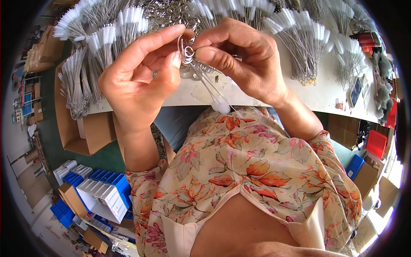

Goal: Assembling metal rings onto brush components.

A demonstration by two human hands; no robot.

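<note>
Between my left hand (143, 75) and right hand (248, 60), both pinching: metal ring (187, 53), brushes (221, 106) seemingly threaded; beyond, loose rings (167, 15), brush bundles (302, 43) untouched.

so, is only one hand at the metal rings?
No, the left hand and the right hand both have thumb and fingers at the metal rings.

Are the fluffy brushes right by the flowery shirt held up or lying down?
The brushes are held up: their wires run to metal rings between the left hand and right hand.
</note>
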